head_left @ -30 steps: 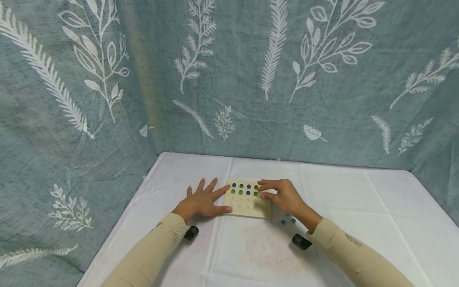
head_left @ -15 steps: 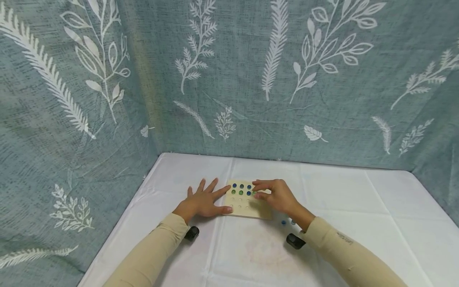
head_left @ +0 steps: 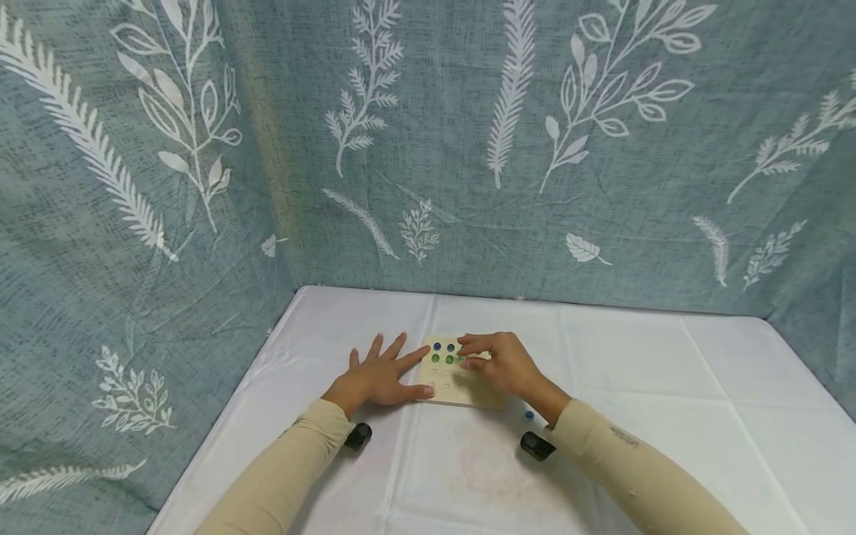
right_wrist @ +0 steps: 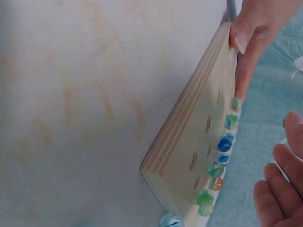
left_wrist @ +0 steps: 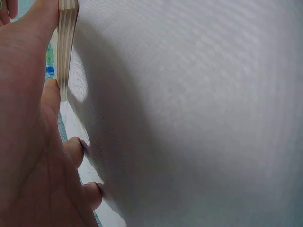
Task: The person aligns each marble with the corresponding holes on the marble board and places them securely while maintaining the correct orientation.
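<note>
A pale plywood board (head_left: 461, 392) with rows of shallow round hollows lies on the table. Glass marbles (head_left: 435, 359), mostly blue and green, sit in its two far rows. My left hand (head_left: 377, 377) lies spread and flat beside the board, thumb and index fingertip at its left edge. Over the filled rows is my right hand (head_left: 504, 364), its bent fingers and thumb pinching what looks like a green marble (head_left: 461, 358), mostly covered by the fingertips. The right wrist view shows those fingers (right_wrist: 279, 184) above the board, beside the row of marbles (right_wrist: 225, 144).
A blue marble (head_left: 529, 414) rests on the white tablecloth (head_left: 428, 483), right of the board near my right wrist. In the right wrist view a teal-and-white marble (right_wrist: 171, 221) lies by the board's corner. A patterned blue-green curtain (head_left: 455, 148) hangs behind the table.
My right hand has moved left across the board, from the right-hand column of marbles toward the middle ones, fingers still bent. The left hand has stayed in place.
</note>
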`<state>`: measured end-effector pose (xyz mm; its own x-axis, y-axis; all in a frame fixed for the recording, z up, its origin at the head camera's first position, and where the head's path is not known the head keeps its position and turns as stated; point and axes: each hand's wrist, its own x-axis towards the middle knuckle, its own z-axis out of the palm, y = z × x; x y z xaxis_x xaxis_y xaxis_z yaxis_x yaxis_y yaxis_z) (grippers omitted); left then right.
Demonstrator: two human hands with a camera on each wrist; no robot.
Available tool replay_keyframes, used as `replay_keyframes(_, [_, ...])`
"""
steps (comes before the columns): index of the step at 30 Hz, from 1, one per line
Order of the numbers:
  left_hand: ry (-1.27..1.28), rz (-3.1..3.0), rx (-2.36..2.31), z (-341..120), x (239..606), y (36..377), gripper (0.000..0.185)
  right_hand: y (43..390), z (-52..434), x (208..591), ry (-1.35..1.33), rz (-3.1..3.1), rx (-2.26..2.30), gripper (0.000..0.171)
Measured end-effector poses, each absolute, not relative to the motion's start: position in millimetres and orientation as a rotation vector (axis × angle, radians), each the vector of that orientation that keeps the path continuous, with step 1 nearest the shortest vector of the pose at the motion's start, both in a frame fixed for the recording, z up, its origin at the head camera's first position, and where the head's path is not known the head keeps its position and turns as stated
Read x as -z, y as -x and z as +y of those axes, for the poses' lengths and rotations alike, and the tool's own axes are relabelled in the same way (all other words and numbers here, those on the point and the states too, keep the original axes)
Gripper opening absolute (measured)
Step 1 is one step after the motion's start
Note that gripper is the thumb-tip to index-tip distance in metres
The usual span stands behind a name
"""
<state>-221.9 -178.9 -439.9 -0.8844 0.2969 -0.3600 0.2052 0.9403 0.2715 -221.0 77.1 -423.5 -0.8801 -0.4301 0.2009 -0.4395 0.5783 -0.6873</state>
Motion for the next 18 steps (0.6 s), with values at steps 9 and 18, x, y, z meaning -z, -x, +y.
replay_keyframes(9, [-0.363, 2.696, -0.319, -179.8, 439.7, 221.7, 0.085, 223.5, 66.6, 425.6, -0.733, -2.809, -1.198, 0.019])
replay_keyframes(18, [-0.373, 2.7, -0.328, -181.0, 436.4, 219.9, 0.085, 225.0, 54.3, 428.2, -0.74, -2.806, -1.211, 0.019])
